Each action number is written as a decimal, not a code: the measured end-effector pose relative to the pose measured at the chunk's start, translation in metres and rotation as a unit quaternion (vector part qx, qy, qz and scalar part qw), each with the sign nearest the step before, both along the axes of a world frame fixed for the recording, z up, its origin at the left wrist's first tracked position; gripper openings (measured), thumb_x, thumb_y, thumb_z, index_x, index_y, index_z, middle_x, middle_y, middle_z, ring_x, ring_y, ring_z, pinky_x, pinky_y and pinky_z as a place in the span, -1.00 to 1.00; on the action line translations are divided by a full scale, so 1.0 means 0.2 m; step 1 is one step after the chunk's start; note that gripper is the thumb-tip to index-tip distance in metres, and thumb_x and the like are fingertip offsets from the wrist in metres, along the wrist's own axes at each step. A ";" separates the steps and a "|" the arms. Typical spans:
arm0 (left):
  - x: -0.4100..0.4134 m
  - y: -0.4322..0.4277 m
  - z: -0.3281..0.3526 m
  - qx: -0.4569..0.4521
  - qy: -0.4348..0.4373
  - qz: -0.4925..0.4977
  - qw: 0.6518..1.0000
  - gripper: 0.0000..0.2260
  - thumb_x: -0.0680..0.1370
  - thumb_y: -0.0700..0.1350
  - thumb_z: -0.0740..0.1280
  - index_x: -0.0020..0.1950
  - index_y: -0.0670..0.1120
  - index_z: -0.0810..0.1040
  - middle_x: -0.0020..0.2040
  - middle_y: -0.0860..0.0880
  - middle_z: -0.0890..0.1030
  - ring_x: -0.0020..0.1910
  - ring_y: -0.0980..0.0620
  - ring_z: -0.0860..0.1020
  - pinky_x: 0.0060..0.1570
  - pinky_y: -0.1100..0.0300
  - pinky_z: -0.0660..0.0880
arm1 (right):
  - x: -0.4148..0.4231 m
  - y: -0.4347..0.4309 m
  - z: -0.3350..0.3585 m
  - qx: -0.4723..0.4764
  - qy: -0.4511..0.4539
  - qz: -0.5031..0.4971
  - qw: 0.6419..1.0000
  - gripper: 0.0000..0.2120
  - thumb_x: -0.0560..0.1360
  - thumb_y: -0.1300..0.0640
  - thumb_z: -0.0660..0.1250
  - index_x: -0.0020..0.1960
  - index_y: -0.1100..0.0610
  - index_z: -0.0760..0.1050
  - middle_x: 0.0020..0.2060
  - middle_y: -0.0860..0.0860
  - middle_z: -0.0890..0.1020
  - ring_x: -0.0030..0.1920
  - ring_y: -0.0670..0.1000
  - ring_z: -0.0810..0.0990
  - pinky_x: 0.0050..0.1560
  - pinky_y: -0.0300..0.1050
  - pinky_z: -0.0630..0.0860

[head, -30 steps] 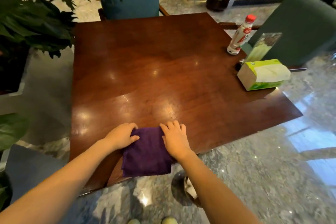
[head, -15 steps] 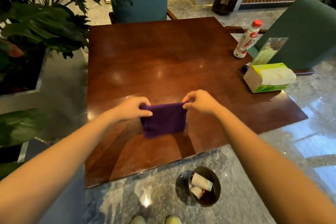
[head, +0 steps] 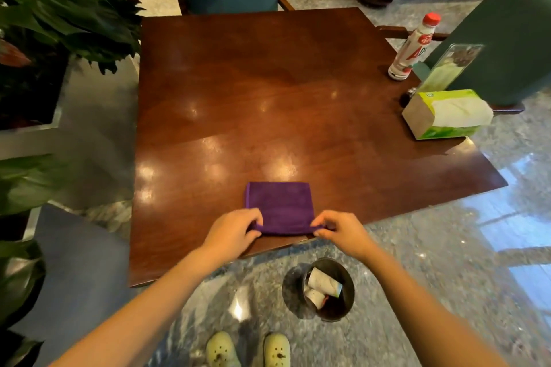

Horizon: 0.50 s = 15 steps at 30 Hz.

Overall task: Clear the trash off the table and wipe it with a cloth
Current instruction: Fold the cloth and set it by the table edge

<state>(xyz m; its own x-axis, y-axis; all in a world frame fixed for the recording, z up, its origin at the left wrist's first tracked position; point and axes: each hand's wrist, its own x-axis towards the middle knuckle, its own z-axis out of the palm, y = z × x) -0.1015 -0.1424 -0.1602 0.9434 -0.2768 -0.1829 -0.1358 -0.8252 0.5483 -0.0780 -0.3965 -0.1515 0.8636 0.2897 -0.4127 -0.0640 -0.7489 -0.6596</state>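
Since half a second earlier both hands had slid back toward the near edge, and the purple cloth (head: 279, 207), then held up by its top corners, lay flat on the worktop (head: 268, 92). Left hand (head: 231, 232) pinched the cloth's near-left corner, right hand (head: 343, 232) pinched the near-right corner, fingers closed on the fabric, the near hem slightly rolled. Cloth sat folded into a neat rectangle near the front edge, well apart from everything else. It looked soft, light, limp and a bit grippy on polished wood, so it would likely bunch if pushed from one end; flat palms on top or a pinch at two corners seemed the best hold. Counts: one cloth, one red-capped bottle (head: 413, 48), one tissue pack (head: 445, 115), one upright menu stand (head: 450, 67) just behind it, one bin (head: 328, 289) on the floor with two or three pieces of trash inside. No loose trash showed on the worktop.
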 end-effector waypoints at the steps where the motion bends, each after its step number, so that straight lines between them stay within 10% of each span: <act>1: -0.03 0.00 -0.01 -0.007 0.007 0.000 1.000 -0.88 0.49 -0.06 0.36 0.00 -0.02 0.51 0.02 0.04 0.62 0.02 0.01 0.56 -0.04 0.12 0.43 | -0.03 -0.01 -0.01 0.002 0.010 0.004 1.000 -0.78 0.46 0.21 0.39 -0.18 -0.12 0.53 -0.19 -0.08 0.62 -0.12 -0.07 0.61 0.00 -0.09 0.55; 6: 0.07 0.03 0.00 -0.103 0.028 0.100 0.989 -0.86 0.44 -0.13 0.43 -0.02 -0.06 0.58 -0.11 0.04 0.61 -0.21 0.09 0.50 -0.18 0.27 0.34 | 0.11 0.02 0.02 0.040 -0.020 -0.078 0.996 -0.90 0.45 0.15 0.40 -0.05 0.00 0.56 -0.23 -0.03 0.57 -0.16 -0.07 0.55 -0.09 -0.18 0.47; 15: 0.36 -0.02 -0.03 -0.091 0.004 0.205 0.975 -0.71 0.46 -0.22 0.40 0.17 -0.12 0.55 0.13 -0.10 0.58 0.09 -0.03 0.53 0.02 0.33 0.32 | 0.26 0.23 -0.10 -0.048 -0.112 -0.229 0.966 -0.77 0.55 0.11 0.24 0.15 0.18 0.47 -0.02 0.12 0.61 0.07 0.14 0.56 -0.03 -0.09 0.42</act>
